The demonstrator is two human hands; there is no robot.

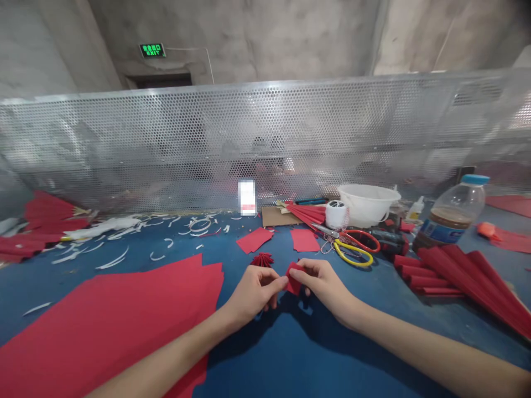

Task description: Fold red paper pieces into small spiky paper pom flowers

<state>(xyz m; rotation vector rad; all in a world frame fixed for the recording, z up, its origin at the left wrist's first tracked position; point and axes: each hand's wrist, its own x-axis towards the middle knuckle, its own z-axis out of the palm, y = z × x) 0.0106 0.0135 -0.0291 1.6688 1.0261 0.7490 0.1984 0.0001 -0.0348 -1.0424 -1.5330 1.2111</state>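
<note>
Workshop: scissors [335, 234], exit sign [152, 50], concrete wall [282, 38].

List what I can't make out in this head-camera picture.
All in the head view:
- Lower part of the pleated red piece: hidden by the left hand.
- Back of the small red paper: turned away, with the right hand partly behind it.
- Full extent of the large red sheets: cut off by the left and bottom edges.
- Wording on the bottle label: too small and blurred.
</note>
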